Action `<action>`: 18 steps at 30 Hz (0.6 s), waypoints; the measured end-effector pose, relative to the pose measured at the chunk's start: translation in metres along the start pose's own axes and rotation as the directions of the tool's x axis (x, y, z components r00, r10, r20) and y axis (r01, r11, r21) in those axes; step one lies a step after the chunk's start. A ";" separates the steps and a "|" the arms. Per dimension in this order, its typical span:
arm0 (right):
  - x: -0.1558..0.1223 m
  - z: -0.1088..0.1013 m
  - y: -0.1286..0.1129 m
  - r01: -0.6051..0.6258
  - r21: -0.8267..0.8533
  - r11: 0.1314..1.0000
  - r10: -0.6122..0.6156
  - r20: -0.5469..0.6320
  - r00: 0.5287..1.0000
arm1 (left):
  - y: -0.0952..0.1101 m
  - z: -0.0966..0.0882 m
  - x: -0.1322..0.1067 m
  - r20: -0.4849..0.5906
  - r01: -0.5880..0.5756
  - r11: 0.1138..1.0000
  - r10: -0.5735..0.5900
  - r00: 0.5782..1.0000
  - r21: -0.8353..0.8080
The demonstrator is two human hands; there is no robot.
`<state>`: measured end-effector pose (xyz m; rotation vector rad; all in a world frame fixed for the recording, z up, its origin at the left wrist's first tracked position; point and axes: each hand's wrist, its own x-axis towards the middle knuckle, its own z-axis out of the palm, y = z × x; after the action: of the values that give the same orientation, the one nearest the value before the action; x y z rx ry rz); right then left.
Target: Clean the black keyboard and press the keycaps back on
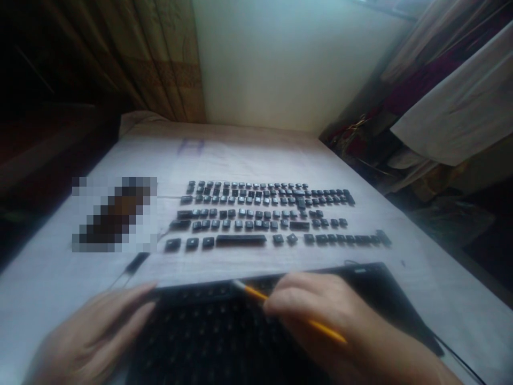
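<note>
Right hand (316, 310) is closed around a yellow stick (256, 293), pale tip over the keyboard's far edge. Left hand (94, 334) is part-open, fingertips at the keyboard's far left corner; blur, can't tell if it's gripping. Black keyboard (208, 342) sits on a pale cloth (256, 147), keycaps off; near edge cut off by frame, middle partly under the right hand. Loose keycaps (249, 213) in rows beyond keyboard, long spacebar (240, 240) in the nearest row. Legends too small to read; light label (360, 271) at keyboard's far right, also illegible. Purple mark (191, 146) well beyond keyboard, H-like, unsure. Pixelated patch (116, 214) beyond keyboard's left corner, contents masked.
</note>
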<state>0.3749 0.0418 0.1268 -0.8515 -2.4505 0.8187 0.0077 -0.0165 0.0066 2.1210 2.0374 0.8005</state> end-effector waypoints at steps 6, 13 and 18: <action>-0.007 -0.015 0.004 -0.076 -0.083 0.994 0.081 0.059 0.995 | 0.006 -0.001 -0.001 0.008 -0.016 0.998 0.016 1.000 -0.061; 0.013 0.000 -0.008 0.042 -0.069 0.997 -0.031 0.154 0.988 | 0.005 0.000 -0.002 -0.011 -0.079 0.997 0.079 0.997 -0.017; 0.007 -0.003 -0.007 -0.013 -0.166 0.986 0.043 0.179 0.983 | 0.019 -0.008 0.010 -0.097 -0.179 0.984 0.177 0.979 -0.003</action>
<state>0.3681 0.0433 0.1348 -0.9073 -2.7036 0.7409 0.0210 -0.0112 0.0239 2.3267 1.8996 0.9536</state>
